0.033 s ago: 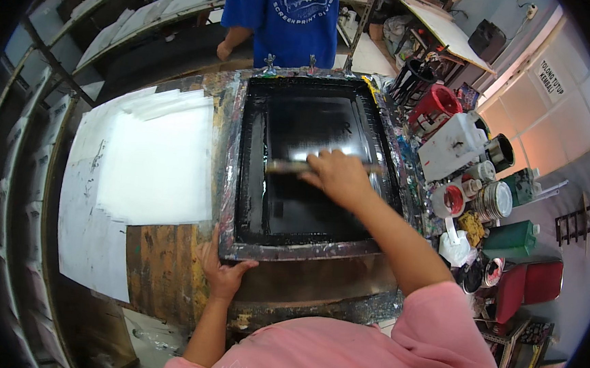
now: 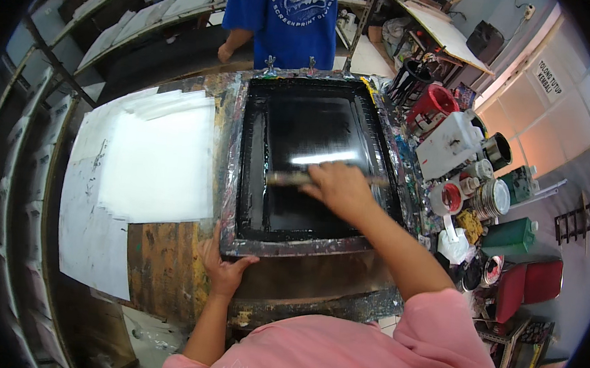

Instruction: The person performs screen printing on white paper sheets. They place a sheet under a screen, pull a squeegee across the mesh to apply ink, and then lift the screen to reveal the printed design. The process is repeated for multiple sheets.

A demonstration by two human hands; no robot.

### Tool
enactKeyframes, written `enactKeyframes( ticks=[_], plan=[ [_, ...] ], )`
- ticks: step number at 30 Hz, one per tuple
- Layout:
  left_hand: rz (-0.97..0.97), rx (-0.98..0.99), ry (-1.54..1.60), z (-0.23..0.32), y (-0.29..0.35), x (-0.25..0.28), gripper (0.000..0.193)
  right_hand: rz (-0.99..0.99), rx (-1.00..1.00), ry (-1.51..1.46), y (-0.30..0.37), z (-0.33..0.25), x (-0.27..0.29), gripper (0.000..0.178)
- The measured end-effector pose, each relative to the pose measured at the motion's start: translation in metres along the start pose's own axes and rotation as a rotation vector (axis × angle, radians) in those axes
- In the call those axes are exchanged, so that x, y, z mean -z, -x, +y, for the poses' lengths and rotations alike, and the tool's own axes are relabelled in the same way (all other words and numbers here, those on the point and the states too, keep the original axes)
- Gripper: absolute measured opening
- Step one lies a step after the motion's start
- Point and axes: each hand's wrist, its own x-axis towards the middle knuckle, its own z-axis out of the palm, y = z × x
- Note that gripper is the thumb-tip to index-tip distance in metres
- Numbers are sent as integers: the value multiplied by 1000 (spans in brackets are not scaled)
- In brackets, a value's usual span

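Note:
A screen printing frame (image 2: 297, 250) with a black, ink-wet mesh (image 2: 309, 127) lies on the worktable before me. My right hand (image 2: 342, 191) is closed around the squeegee (image 2: 286, 178), which lies crosswise over the middle of the mesh; its middle part is hidden under my fingers. A bright reflection shows on the mesh just beyond it. At the frame's near left corner, my left hand (image 2: 223, 271) grips the edge, thumb along the front and a finger up the side.
White paper sheets (image 2: 160, 161) are stacked left of the frame on the stained wooden table (image 2: 159, 263). Clamps (image 2: 311, 66) stand at the far edge. Paint pots and bottles, including a green jug (image 2: 510, 236), crowd the right. A person in a blue shirt (image 2: 291, 40) stands beyond.
My right hand and the squeegee have moved a little toward me over the mesh. The frame's near edge sits very slightly higher in view; my left hand keeps its place at the corner.

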Motion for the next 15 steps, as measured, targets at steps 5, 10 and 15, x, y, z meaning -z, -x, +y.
enactKeyframes(
  ticks=[5,10,15],
  plan=[
    [49,156,342,49,-19,1,107,28,0,-67,63,-62,79,41],
    [251,-68,517,110,-92,11,96,453,86,195,8,-56,164,35],
    [320,-137,657,79,-197,-43,67,657,40,192,-55,-40,207,42]
  ],
)
